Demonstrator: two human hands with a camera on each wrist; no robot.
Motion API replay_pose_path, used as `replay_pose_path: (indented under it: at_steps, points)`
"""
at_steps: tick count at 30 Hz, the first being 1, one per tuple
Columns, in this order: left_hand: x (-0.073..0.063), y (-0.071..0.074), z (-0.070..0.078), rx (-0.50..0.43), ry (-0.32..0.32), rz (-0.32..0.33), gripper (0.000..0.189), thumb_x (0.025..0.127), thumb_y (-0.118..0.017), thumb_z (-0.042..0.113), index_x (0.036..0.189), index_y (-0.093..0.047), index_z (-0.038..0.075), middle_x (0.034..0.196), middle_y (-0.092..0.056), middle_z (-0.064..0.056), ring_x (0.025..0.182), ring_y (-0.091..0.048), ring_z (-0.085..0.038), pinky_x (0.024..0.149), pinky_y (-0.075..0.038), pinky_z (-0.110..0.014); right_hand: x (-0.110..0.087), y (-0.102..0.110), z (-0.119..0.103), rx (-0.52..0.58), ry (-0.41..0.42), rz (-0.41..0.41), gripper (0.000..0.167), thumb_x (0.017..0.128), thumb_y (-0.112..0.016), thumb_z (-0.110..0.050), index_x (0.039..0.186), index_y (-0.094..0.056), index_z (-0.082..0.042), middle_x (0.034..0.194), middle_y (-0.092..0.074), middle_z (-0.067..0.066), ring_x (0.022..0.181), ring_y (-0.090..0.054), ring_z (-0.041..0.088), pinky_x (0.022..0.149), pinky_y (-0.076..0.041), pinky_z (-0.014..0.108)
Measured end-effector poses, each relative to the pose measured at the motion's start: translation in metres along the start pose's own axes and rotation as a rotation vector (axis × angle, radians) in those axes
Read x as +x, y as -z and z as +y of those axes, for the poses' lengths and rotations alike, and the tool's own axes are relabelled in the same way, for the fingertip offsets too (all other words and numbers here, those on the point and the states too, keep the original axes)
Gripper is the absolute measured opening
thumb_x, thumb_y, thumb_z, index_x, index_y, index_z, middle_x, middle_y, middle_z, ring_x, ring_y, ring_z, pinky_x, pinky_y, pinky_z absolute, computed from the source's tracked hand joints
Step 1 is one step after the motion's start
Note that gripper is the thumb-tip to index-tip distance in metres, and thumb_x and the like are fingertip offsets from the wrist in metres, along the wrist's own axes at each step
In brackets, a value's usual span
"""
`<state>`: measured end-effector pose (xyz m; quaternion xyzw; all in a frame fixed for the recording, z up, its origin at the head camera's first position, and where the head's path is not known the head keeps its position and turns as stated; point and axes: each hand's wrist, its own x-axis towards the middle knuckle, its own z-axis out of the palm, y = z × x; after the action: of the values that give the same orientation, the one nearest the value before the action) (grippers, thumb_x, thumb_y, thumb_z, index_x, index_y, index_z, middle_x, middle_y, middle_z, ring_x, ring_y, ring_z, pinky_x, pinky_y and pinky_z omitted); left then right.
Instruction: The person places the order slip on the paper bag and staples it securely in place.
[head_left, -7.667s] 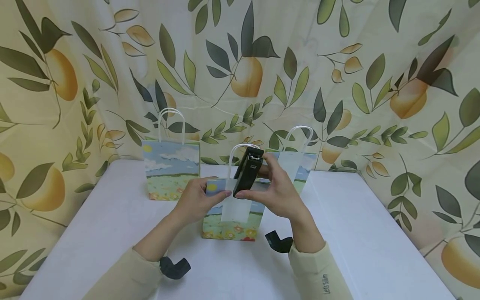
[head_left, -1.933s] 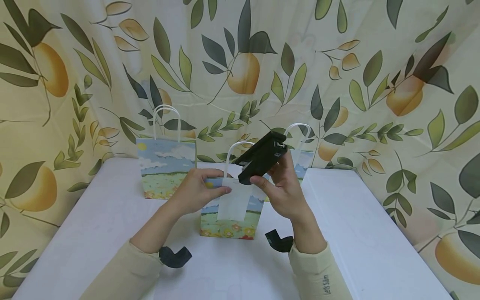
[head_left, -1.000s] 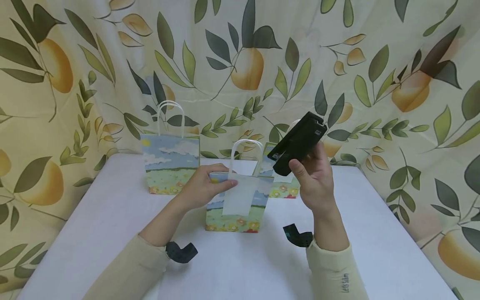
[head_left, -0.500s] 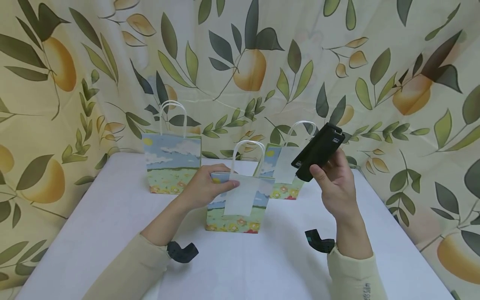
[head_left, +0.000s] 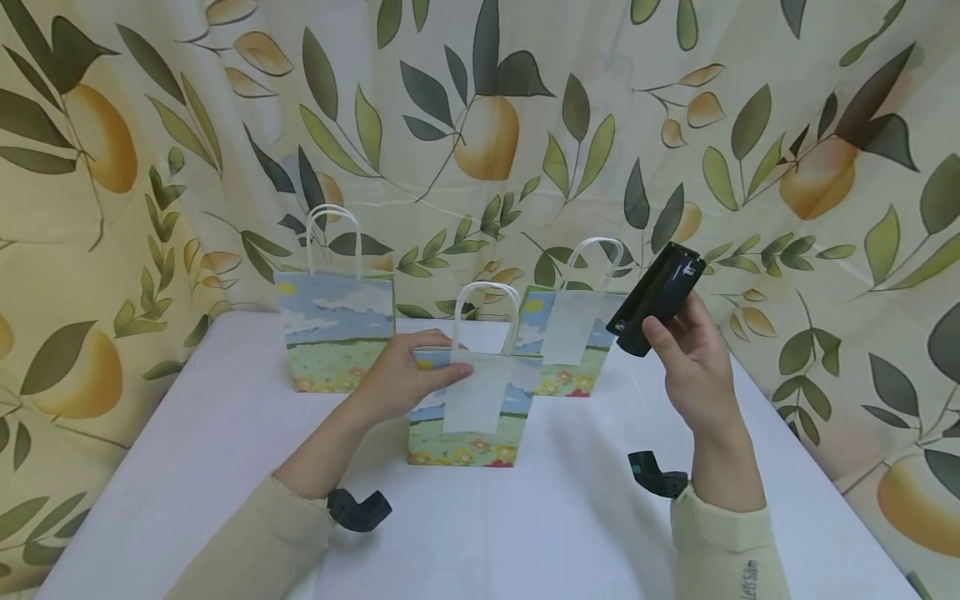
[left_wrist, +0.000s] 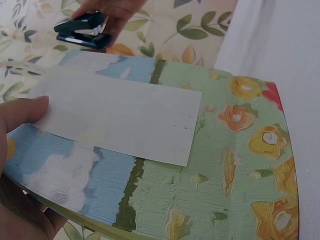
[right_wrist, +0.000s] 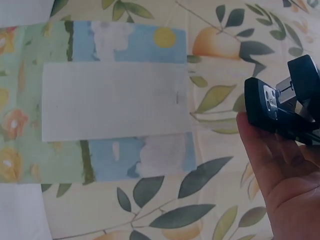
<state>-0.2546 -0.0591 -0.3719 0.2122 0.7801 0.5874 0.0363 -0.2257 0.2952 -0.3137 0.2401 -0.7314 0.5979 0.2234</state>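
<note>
My left hand (head_left: 397, 379) pinches the upper left edge of the front paper gift bag (head_left: 461, 452), thumb on its face. White paper (head_left: 474, 396) covers the middle of that face, below white handles. Off to the right, my right hand (head_left: 693, 358) holds a black stapler (head_left: 656, 300) in the air, apart from every bag. Its jaws stand apart in the right wrist view. Behind the front bag is a second gift bag (head_left: 531, 310), also bearing white paper (right_wrist: 115, 102); a small staple-like mark shows near that paper's top. The left hand's other fingers are mostly hidden behind the bag.
A third gift bag (head_left: 337, 333) stands at the back left, its landscape face without white paper. All stand on a white-covered table (head_left: 525, 542). A leaf-and-fruit patterned curtain (head_left: 480, 208) hangs close behind. Black wrist cameras (head_left: 360, 510) sit on both wrists.
The stapler was at the front bag's top edge; my right hand has lifted it off and carried it to the right. My left hand keeps its hold on the bag.
</note>
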Motion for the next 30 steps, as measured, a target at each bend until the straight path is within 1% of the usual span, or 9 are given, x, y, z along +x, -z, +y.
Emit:
replay_pose_path:
  at_steps: [2, 6, 10, 15, 19, 21, 24, 27, 30]
  points:
    - [-0.001, 0.0, -0.001, -0.003, 0.003, 0.004, 0.026, 0.089, -0.083, 0.032, 0.112, -0.079, 0.02, 0.141, -0.066, -0.004, 0.143, -0.051, -0.027, 0.112, -0.047, -0.055, 0.0, 0.002, 0.001, -0.003, -0.017, 0.004, 0.058, 0.104, -0.054, 0.003, 0.159, -0.037, -0.007, 0.138, -0.056, 0.004, 0.131, -0.058, 0.013, 0.104, -0.049, 0.015]
    - [-0.002, 0.001, -0.002, -0.016, -0.003, 0.003, 0.023, 0.09, -0.082, 0.031, 0.11, -0.079, 0.02, 0.137, -0.068, -0.002, 0.142, -0.053, -0.025, 0.112, -0.047, -0.054, 0.0, 0.006, 0.004, -0.022, -0.06, 0.025, 0.058, 0.105, -0.055, 0.0, 0.159, -0.038, -0.009, 0.139, -0.056, 0.004, 0.131, -0.058, 0.012, 0.102, -0.05, 0.014]
    - [-0.003, 0.002, -0.001, -0.012, -0.005, 0.004, 0.024, 0.09, -0.082, 0.03, 0.111, -0.079, 0.02, 0.137, -0.068, -0.003, 0.141, -0.054, -0.025, 0.112, -0.047, -0.055, 0.0, 0.011, 0.008, -0.084, -0.113, 0.06, 0.058, 0.106, -0.057, -0.006, 0.16, -0.037, -0.013, 0.14, -0.055, 0.003, 0.13, -0.057, 0.01, 0.101, -0.049, 0.011]
    - [-0.003, 0.002, 0.0, -0.007, 0.009, 0.005, 0.024, 0.09, -0.082, 0.031, 0.112, -0.079, 0.021, 0.139, -0.067, -0.002, 0.141, -0.054, -0.024, 0.112, -0.047, -0.054, 0.002, 0.015, 0.014, -0.152, -0.216, 0.091, 0.058, 0.109, -0.053, -0.019, 0.163, -0.032, -0.021, 0.151, -0.048, 0.012, 0.134, -0.054, 0.014, 0.103, -0.047, 0.011]
    - [-0.002, 0.002, 0.001, 0.003, 0.011, 0.003, 0.024, 0.09, -0.082, 0.032, 0.111, -0.079, 0.022, 0.139, -0.067, -0.001, 0.141, -0.053, -0.023, 0.113, -0.046, -0.054, 0.001, 0.02, 0.02, -0.201, -0.32, 0.085, 0.056, 0.112, -0.044, -0.031, 0.165, -0.025, -0.025, 0.159, -0.039, 0.016, 0.141, -0.047, 0.021, 0.11, -0.044, 0.015]
    - [-0.002, 0.001, 0.001, 0.007, 0.007, 0.003, 0.024, 0.09, -0.082, 0.032, 0.111, -0.079, 0.022, 0.138, -0.067, -0.001, 0.141, -0.053, -0.023, 0.113, -0.046, -0.054, 0.001, 0.021, 0.023, -0.206, -0.366, 0.075, 0.056, 0.113, -0.039, -0.034, 0.166, -0.022, -0.025, 0.162, -0.034, 0.017, 0.145, -0.041, 0.026, 0.119, -0.038, 0.024]
    - [-0.001, 0.0, 0.0, 0.007, 0.0, 0.0, 0.023, 0.09, -0.082, 0.032, 0.111, -0.079, 0.022, 0.138, -0.067, -0.001, 0.142, -0.053, -0.024, 0.115, -0.044, -0.055, 0.0, 0.024, 0.029, -0.174, -0.434, 0.065, 0.057, 0.114, -0.033, -0.037, 0.167, -0.018, -0.023, 0.166, -0.023, 0.019, 0.152, -0.029, 0.034, 0.13, -0.021, 0.044]
    - [-0.001, -0.001, 0.0, 0.002, -0.006, -0.004, 0.023, 0.09, -0.082, 0.031, 0.111, -0.079, 0.021, 0.137, -0.068, -0.001, 0.142, -0.053, -0.024, 0.115, -0.044, -0.055, -0.002, 0.025, 0.034, -0.159, -0.501, 0.068, 0.059, 0.113, -0.026, -0.042, 0.168, -0.013, -0.023, 0.17, -0.014, 0.021, 0.158, -0.015, 0.04, 0.128, -0.005, 0.063]
    - [0.0, -0.001, 0.0, -0.008, -0.012, -0.008, 0.022, 0.091, -0.081, 0.031, 0.111, -0.079, 0.021, 0.135, -0.069, 0.0, 0.14, -0.054, -0.022, 0.113, -0.046, -0.054, -0.003, 0.026, 0.039, -0.177, -0.549, 0.083, 0.06, 0.113, -0.019, -0.045, 0.168, -0.009, -0.024, 0.171, -0.01, 0.022, 0.159, -0.008, 0.046, 0.126, -0.002, 0.067]
